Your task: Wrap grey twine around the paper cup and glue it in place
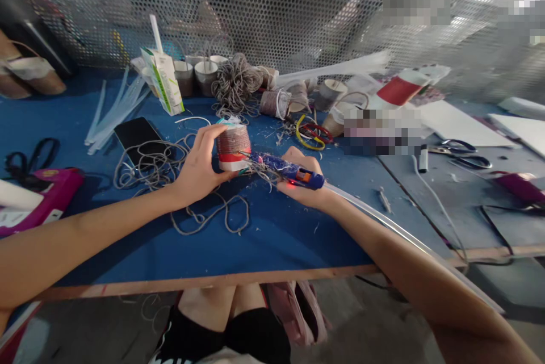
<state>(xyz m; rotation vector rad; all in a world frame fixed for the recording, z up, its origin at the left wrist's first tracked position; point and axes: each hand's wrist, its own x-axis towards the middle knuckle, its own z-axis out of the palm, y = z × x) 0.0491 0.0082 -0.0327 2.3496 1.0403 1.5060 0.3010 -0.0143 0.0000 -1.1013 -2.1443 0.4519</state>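
Perforated metal screen (264, 6): stands behind the cord-wrapped cup (234, 139), the landmark for all places below.

Blue worktable (276, 245): extends under the cup and to both sides of it.

White sheet (460, 122): lies flat, well to the right of the cup.

Clear rod (383, 215): slants from the rear of the glue gun, to the right of the cup and toward the near edge.

Loose grey cord (147, 174): slack coils, left of the cup and in front of it.

Clear strips (117, 117): fanned bundle, well left of the cup.

Grey cord tangle (238, 83): heaped, behind the cup.

Drink carton (166, 83): tilted, white straw in top, behind and left of the cup.

Scissors (460, 147): dark handles, well right of the cup.

Smartphone (134, 131): dark face up, left of the cup, partly under cord.

Left hand (196, 165): grasping the cup, fingers at its top, thumb at its base.

Right hand (304, 196): wrapped around the blue glue gun (279, 167), just right of the cup; nozzle at the cup's side, contact unclear; red light glowing beneath.

Cord-wrapped cup: upper part wound in cord, red and white band bare below.

Yellow loop (303, 136): behind and right of the cup.
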